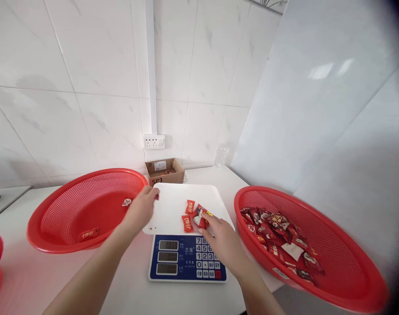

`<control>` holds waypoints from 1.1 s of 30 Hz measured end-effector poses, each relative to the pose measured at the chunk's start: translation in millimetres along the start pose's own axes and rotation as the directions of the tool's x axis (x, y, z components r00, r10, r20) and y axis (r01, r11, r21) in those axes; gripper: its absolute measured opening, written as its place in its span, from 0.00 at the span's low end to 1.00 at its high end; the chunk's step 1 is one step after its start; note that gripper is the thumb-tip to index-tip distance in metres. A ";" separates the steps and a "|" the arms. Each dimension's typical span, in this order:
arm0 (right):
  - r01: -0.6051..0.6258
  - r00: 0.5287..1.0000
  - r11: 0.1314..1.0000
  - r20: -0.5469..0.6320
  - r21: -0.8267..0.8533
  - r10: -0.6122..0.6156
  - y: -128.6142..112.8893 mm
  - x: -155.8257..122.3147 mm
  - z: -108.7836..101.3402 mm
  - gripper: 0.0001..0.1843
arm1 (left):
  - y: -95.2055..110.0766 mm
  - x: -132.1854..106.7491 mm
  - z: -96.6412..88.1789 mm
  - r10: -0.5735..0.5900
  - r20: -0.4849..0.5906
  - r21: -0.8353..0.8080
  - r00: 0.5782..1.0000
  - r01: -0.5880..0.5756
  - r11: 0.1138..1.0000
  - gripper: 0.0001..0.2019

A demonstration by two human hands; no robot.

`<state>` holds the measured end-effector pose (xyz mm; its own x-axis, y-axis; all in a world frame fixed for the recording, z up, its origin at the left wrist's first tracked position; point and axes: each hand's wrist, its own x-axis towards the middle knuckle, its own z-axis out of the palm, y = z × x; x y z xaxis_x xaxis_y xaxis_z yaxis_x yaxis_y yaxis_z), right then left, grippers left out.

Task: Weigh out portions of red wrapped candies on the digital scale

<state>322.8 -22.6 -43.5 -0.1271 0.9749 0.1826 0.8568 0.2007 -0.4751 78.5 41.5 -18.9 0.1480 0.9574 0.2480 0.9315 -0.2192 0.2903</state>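
Note:
My left hand (pixel 143 209) is closed over the left edge of the scale's white tray (pixel 171 205), with a small dark red packet (pixel 157 196) showing at its fingertips. My right hand (pixel 222 239) reaches over the tray's right front, thumb and forefinger closed about a red packet (pixel 202 222) with black, white and yellow print. Beside those fingers lie two small red packets, an upper packet (pixel 190 206) and a lower packet (pixel 187 223). Below the tray, the blue scale panel (pixel 186 260) shows its displays and keys, some of them behind my right hand.
A red plastic basket (pixel 51 214) stands at left with a few packets inside. At right, another red basket (pixel 360 271) holds many wrapped packets. Behind the tray sit an open cardboard box (pixel 168 177) and a clear plastic container (pixel 220 156) near the wall.

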 end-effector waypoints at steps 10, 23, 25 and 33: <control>0.019 0.999 0.999 -0.027 -0.033 -0.020 4.8 2.6 1.5 0.20 | 14.0 -10.7 9.5 0.032 0.039 -0.016 0.999 -0.031 0.999 0.16; -0.007 1.000 0.999 -0.021 -0.042 0.006 3.2 -0.1 -1.9 0.19 | 71.8 -11.9 33.1 0.131 0.207 -0.035 0.970 -0.126 0.991 0.09; -0.005 0.999 1.000 -0.035 -0.026 0.004 5.8 0.1 -0.1 0.19 | 59.2 -13.0 23.5 0.064 0.177 -0.018 0.982 -0.061 0.998 0.07; -0.054 0.998 0.997 -0.015 -0.047 0.053 5.5 0.1 -2.6 0.11 | -28.5 -15.0 -30.4 -0.224 -0.054 0.147 0.973 0.230 0.962 0.10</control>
<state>328.8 -21.6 -43.9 -0.0743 0.9827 0.1698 0.8851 0.1434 -0.4428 39.6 27.8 -2.9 -0.0830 0.9705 0.2262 0.9790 0.0371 0.2003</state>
